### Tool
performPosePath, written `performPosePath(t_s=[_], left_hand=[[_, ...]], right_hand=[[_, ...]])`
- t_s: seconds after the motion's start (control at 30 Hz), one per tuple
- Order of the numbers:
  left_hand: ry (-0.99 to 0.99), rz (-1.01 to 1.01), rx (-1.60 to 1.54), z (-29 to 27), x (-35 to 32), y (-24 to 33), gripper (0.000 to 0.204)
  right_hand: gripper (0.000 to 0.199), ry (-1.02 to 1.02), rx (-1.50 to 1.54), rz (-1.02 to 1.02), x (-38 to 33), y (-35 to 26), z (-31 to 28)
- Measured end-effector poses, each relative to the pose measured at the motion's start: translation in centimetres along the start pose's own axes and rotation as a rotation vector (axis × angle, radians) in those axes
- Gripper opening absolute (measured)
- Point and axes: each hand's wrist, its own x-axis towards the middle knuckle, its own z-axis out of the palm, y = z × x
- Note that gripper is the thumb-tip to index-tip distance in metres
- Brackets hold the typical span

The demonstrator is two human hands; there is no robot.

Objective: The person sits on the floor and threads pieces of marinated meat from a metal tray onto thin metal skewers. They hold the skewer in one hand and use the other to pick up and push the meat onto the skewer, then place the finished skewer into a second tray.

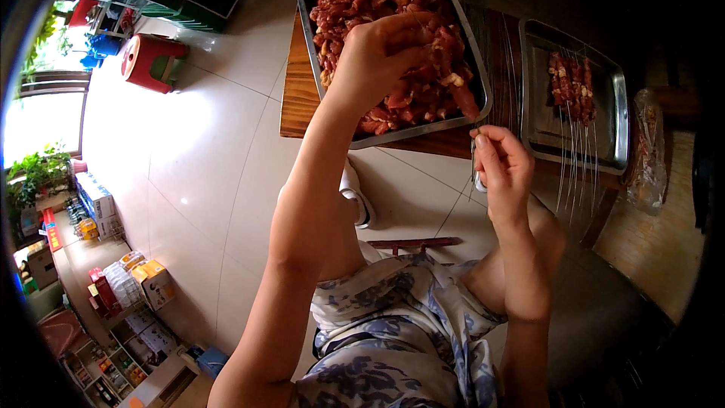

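Right hand (502, 166) pinches a skewer (473, 153) in open air beside tray rim (411, 133).

Wooden table (297, 97), brown with dark grain, across far side of scene. On its left part, large metal tray (479, 97), set askew, corner reaching table's near edge. Just right of it, loose thin skewers (507, 49) laid roughly near to far. Right again, smaller metal tray (538, 130). Left of table, pale glossy tiled floor (204, 189); red stool (151, 64) standing on it, far left.
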Motion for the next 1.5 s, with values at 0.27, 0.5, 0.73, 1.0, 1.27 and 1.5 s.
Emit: performPosePath(t_s=[0.27,0.5,0.73,1.0,1.27,1.5], left_hand=[[0.046,0.241,0.735,0.5,-0.1,-1.0,0.051],[-0.065,0.244,0.649,-0.3,-0.1,-1.3,0.058],[0.008,-0.152,-0.679,1.6,-0.2,0.1,0.031],[0.024,-0.207,-0.771,1.9,-0.6,-0.2,0.028],[0.148,0.015,0.289,2.3,-0.4,-0.8,0.053],[0.351,0.140,0.381,1.1,0.6,-1.3,0.040]], right_hand=[[0.012,0.005,0.028,0.028,0.0,0.0,-0.3],[0.011,0.009,0.186,0.139,0.5,-1.1,-0.9],[0.011,-0.136,0.334,0.323,0.8,-1.1,-0.2],[0.010,-0.136,0.331,0.342,0.7,-0.9,0.1],[0.008,0.379,-0.552,-0.310,2.3,0.3,-4.3],[0.013,0.731,-1.505,-0.428,4.6,-0.4,-12.1]])
